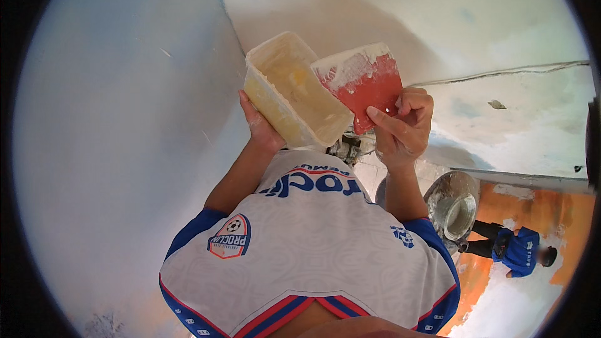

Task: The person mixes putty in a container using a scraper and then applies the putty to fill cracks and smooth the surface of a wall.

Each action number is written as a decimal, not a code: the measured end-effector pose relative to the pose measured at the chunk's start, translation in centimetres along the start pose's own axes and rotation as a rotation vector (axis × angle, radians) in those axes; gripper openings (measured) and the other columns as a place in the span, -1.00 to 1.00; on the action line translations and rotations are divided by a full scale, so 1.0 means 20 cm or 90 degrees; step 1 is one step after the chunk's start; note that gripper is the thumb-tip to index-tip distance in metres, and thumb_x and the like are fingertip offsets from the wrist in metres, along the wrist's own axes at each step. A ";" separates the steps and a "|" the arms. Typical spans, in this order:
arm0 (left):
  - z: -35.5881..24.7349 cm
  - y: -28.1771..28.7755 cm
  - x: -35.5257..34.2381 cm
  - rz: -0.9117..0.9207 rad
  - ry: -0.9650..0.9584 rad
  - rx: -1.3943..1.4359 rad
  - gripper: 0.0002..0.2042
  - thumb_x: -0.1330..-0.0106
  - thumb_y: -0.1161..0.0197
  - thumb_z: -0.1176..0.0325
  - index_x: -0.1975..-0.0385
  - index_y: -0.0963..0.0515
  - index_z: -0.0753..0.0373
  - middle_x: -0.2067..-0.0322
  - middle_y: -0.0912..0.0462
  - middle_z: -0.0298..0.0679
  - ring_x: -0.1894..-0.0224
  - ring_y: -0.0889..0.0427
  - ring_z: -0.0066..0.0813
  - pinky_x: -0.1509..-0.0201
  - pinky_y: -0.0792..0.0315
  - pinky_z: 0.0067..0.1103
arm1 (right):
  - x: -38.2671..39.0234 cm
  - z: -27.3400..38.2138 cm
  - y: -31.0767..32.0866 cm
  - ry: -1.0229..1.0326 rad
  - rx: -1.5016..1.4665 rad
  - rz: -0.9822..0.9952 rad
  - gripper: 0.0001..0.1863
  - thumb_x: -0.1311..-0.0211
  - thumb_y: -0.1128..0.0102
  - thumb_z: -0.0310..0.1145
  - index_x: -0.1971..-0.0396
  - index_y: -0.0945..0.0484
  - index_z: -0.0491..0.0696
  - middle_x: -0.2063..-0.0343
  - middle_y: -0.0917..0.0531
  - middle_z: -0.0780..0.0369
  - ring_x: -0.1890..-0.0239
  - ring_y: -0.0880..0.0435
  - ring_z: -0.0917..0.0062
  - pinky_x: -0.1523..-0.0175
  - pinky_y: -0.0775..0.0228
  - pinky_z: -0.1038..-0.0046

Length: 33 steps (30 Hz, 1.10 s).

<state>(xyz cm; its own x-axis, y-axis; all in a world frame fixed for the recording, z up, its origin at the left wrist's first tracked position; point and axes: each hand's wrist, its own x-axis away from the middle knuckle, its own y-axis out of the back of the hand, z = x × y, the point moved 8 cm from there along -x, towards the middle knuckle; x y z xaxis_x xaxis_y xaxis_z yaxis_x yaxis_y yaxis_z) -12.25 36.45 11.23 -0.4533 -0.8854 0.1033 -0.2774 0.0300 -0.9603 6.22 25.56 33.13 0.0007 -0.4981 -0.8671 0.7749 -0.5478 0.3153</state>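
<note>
My left hand (263, 130) is wrapped round the outer side of a yellowish rectangular plastic tub (280, 111), tilted with its opening toward me. Pale residue coats the tub's inside and rim. Between thumb and fingers of my right hand (405, 130) is a red plastic putty spreader (370, 92). Whitish putty is smeared along its wide far edge. The spreader's left corner overlaps the tub's right rim in the picture; I cannot tell whether they touch.
Patchy white and bluish walls (125, 138) surround me, with a dark crack or seam (501, 74) at the right. Lower right are a large round basin (435, 193) holding a bucket (456, 216), and a person in a blue shirt (521, 251) by an orange wall (510, 203).
</note>
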 end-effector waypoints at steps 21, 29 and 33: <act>0.68 -0.29 0.13 0.110 -0.173 -0.066 0.01 -0.28 0.30 -0.68 -0.55 -0.20 -0.02 -0.46 -0.34 -0.23 -0.47 -0.36 -0.15 -0.50 -0.34 -0.13 | 0.24 -0.07 0.83 -0.176 -0.346 -0.100 -0.68 -0.54 -0.11 -0.48 -0.18 -0.32 -0.05 0.15 -0.69 -0.13 0.38 -0.69 0.43 0.58 -0.44 0.63; 0.88 -0.20 0.16 0.079 -0.218 -0.091 0.06 -0.26 0.37 -0.70 -0.55 -0.19 0.03 -0.46 -0.34 -0.19 -0.47 -0.36 -0.14 -0.48 -0.36 -0.15 | 0.47 -0.17 0.74 -0.473 -0.131 0.124 -0.94 -0.30 -0.42 -0.57 0.27 -0.70 -0.16 0.28 -0.82 0.12 0.51 -0.63 0.73 0.48 -0.32 0.68; 0.96 -0.17 0.18 0.066 -0.225 -0.095 0.08 -0.25 0.40 -0.72 -0.54 -0.19 0.05 -0.45 -0.34 -0.17 -0.47 -0.36 -0.14 -0.47 -0.37 -0.16 | 0.43 -0.12 0.82 -0.392 0.031 0.202 -0.89 -0.23 -0.43 -0.64 0.26 -0.76 -0.15 0.29 -0.83 0.18 0.31 -0.74 0.69 0.40 -0.46 0.68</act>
<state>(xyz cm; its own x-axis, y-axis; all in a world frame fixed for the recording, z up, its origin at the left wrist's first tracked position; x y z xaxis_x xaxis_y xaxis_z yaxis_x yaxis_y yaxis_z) 3.27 24.19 9.98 -0.1735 -0.9784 -0.1124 -0.3779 0.1715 -0.9098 20.37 13.90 30.00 -0.1481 -0.9218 -0.3582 0.7669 -0.3357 0.5469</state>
